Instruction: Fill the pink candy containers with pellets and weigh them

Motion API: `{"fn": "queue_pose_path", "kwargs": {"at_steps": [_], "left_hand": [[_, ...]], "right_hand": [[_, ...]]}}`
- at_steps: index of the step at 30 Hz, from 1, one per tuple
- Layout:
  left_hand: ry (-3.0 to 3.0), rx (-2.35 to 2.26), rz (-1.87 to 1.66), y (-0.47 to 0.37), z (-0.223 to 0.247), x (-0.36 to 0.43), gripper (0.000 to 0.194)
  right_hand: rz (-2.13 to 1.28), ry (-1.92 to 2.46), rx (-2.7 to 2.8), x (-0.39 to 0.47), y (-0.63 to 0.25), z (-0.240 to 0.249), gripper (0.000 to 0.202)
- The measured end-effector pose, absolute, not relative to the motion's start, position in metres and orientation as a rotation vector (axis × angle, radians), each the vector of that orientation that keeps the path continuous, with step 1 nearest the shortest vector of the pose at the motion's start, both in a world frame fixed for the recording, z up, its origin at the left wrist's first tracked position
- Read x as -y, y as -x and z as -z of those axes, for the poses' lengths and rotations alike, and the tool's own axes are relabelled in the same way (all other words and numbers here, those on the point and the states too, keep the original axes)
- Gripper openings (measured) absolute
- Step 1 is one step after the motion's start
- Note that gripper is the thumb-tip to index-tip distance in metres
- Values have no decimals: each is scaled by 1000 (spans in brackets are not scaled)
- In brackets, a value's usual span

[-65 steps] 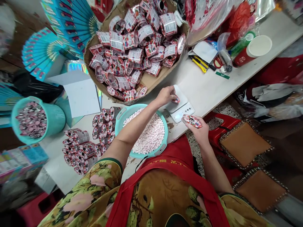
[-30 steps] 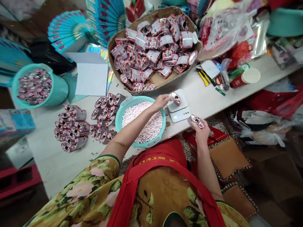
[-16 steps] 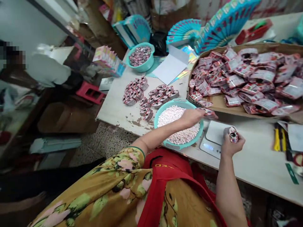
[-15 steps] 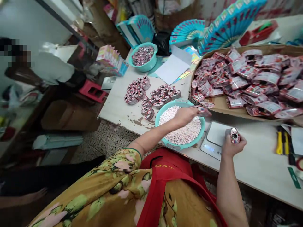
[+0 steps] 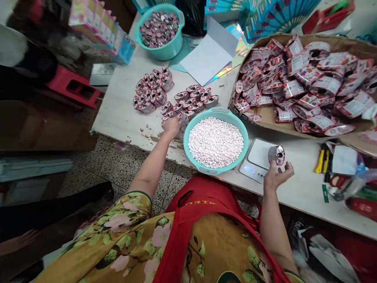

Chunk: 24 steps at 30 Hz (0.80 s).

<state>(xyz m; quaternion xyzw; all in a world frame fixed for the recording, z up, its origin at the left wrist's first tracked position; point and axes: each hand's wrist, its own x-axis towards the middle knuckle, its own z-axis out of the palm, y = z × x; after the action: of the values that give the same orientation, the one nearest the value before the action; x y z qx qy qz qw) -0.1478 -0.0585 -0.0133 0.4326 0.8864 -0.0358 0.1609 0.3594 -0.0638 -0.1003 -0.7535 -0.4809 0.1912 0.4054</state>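
A: Your left grip [image 5: 171, 127] has moved since half a second ago, from above the teal basin [image 5: 186, 145] out to its nine o'clock side. What is it doing there?

B: Your fingertips meet the left pack [image 5: 183, 119] at the edge of the near pack group [image 5: 193, 103]; whether they are clamped on it, I can't tell.

A: And your other hand?

B: Your right grip [image 5: 278, 177] is loosened, its fingers spread, with the thumb overlapping the lower edge of the right pack [image 5: 274, 155]. You have that pack between three and four o'clock of the basin, at the right side of the white scale [image 5: 259, 150]. I can't tell whether it rests on the plate.

A: The basin sits on the tabletop [image 5: 118, 94] at your twelve o'clock, heaped with pale pink pieces [image 5: 216, 141].

B: Around it, you have the far pack group [image 5: 150, 92] at ten o'clock, the teal bucket [image 5: 169, 51] of pink and silver bits [image 5: 160, 29] at eleven, the folded white sheet [image 5: 207, 55] at twelve and the cardboard carton [image 5: 266, 122], full of more packs [image 5: 306, 78], at two.
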Motion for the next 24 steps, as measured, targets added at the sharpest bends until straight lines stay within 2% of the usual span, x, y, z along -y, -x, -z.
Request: {"fn": "queue_pose_path", "kwargs": {"at_steps": [5, 11, 15, 19, 24], "left_hand": [[-1226, -2506, 161, 149, 42, 53, 27], [-1179, -2583, -121, 122, 13, 71, 30], [-1494, -2295, -270, 68, -3, 69, 24], [-1739, -1944, -206, 25, 7, 51, 19], [-1643, -1893, -213, 14, 23, 37, 16]], "right_hand": [[-498, 1902, 1261, 74, -359, 96, 60], [-542, 1912, 1183, 79, -359, 85, 71], [-569, 1907, 1148, 74, -367, 81, 73], [-548, 1918, 1087, 76, -383, 81, 64], [-550, 1950, 1015, 93, -404, 82, 54]]}}
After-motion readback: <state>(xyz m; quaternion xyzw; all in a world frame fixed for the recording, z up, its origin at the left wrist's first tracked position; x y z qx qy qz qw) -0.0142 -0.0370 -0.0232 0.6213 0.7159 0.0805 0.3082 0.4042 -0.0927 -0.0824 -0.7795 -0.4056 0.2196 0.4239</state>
